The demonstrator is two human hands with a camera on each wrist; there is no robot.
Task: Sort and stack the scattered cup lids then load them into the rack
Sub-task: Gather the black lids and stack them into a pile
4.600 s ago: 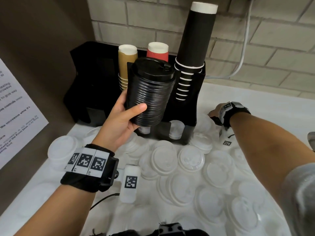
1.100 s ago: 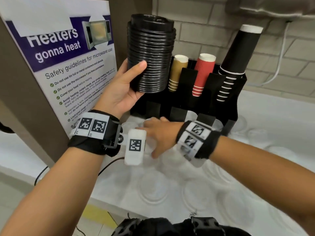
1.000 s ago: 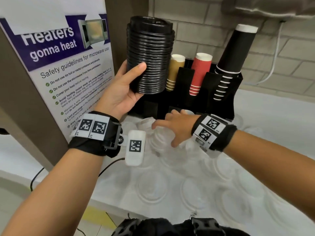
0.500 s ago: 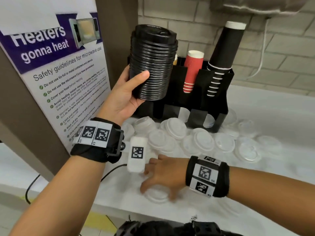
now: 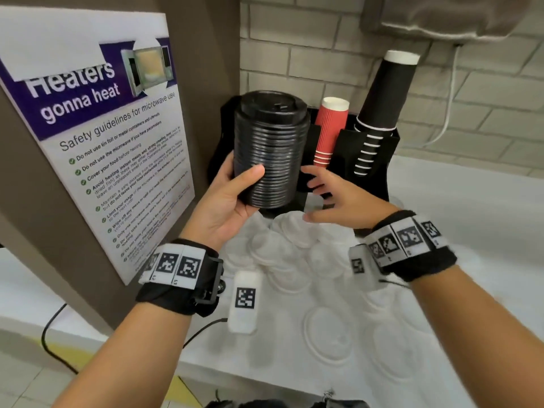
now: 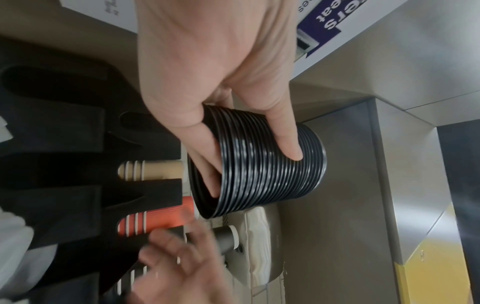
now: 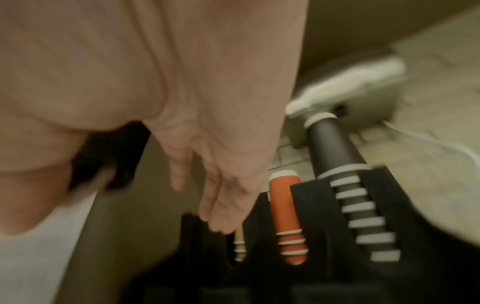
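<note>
My left hand [image 5: 235, 189] grips a tall stack of black cup lids [image 5: 270, 148] upright in front of the black rack [image 5: 368, 160]. In the left wrist view the thumb lies across the stack's [image 6: 265, 168] ribs and the fingers curl under its open bottom. My right hand [image 5: 326, 195] hovers just right of the stack's lower part with fingers spread and nothing in it; it is blurred in the right wrist view [image 7: 207, 195]. Several white lids [image 5: 291, 231] lie scattered on the white counter [image 5: 456, 231] below both hands.
The rack holds red cups [image 5: 329, 131], a tall column of black cups [image 5: 382, 98] and tan cups [image 6: 153, 170], which the stack hides in the head view. A brown panel with a microwave poster [image 5: 103, 136] stands close on the left. The counter's front edge [image 5: 206, 369] is near me.
My right hand has lifted off the lids near the counter's front and come up beside the black stack. The left hand still holds the stack, now lower and nearer the rack.
</note>
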